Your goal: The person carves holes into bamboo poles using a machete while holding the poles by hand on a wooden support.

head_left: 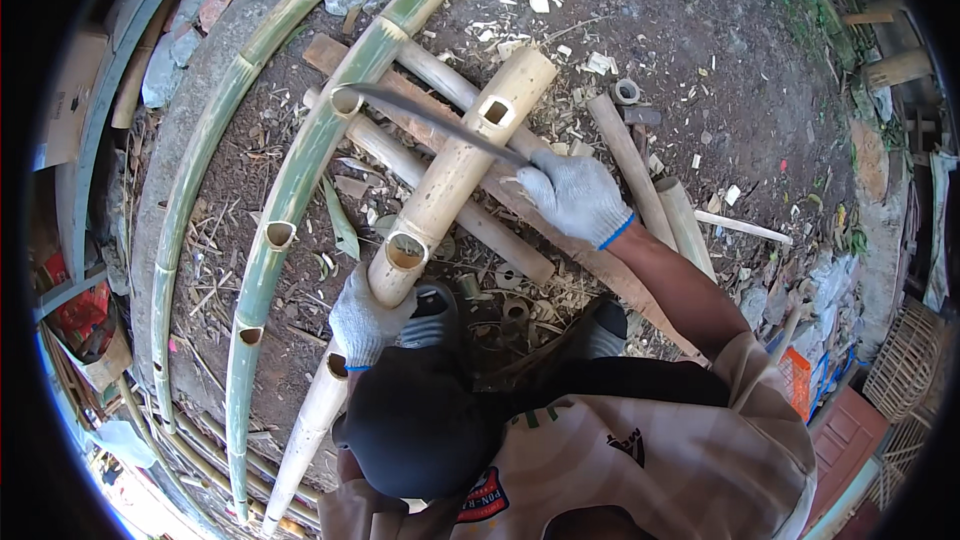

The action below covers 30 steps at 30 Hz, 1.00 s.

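A pale bamboo pole with several cut holes slants from lower left to upper middle. My left hand, in a light knitted glove with a blue cuff, is closed around the pole below one of the holes. My right hand, gloved alike, is closed on the handle of a long-bladed knife, perhaps a machete. Its blade points to the upper left and crosses above the pole near the upper hole. The handle is hidden in the glove. To the left lies a green bamboo pole with holes along it.
Another green bamboo pole curves along the far left. Beneath the pale pole lie a wooden plank and round bamboo lengths. Shavings litter the dirt floor. Short bamboo pieces lie right of my right hand. Stones line the left edge.
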Motion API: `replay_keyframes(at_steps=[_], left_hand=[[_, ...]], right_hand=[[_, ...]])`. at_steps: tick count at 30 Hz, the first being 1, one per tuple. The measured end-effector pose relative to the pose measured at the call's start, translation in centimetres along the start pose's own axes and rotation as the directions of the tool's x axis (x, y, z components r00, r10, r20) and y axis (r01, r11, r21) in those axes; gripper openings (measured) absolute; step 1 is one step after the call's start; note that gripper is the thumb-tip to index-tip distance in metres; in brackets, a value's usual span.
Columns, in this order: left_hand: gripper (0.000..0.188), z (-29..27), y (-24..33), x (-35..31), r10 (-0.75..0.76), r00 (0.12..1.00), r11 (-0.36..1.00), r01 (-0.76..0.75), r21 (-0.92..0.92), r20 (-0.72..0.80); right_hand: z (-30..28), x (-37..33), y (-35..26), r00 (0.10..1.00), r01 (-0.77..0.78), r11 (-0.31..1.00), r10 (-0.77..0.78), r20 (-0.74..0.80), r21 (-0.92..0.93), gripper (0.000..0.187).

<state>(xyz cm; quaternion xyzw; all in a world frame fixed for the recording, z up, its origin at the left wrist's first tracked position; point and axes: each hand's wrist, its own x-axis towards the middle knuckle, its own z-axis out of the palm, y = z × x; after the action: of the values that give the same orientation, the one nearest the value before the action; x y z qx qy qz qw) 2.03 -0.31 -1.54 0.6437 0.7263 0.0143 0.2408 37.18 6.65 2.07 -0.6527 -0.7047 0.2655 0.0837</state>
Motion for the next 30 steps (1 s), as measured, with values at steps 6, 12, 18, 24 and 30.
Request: replay_keyframes(at_steps=[6,12,18,24,30], left_hand=[[0.070,-0.1,0.5,0.2,0.011,1.000,1.000,-0.011,-0.001,-0.004],[0.079,-0.1,0.3,0.1,0.010,1.000,1.000,-0.010,0.021,-0.001],[0.077,0.0,0.4,0.1,-0.002,1.000,1.000,0.003,-0.021,0.017],[0.075,-1.1,1.4,0.6,-0.054,0.998,0.998,0.054,0.018,0.045],[0.073,-0.8,0.9,0.2,-0.010,1.000,1.000,0.010,-0.002,0.015]], right_hand=[[-0.8,-1.2,-1.9,0.986,0.145,0.989,-0.144,-0.081,0.008,0.058],[-1.6,-0.7,-2.7,0.999,0.017,1.000,-0.018,0.034,0.017,0.061],[-0.1,-0.5,-0.6,0.998,-0.061,0.997,0.063,-0.026,0.043,0.052],[0.0,-0.3,-0.9,0.995,0.046,0.998,-0.042,-0.090,0.043,0.058],[-0.9,-1.2,-2.0,0.996,0.081,0.997,-0.081,-0.028,0.003,0.055]])
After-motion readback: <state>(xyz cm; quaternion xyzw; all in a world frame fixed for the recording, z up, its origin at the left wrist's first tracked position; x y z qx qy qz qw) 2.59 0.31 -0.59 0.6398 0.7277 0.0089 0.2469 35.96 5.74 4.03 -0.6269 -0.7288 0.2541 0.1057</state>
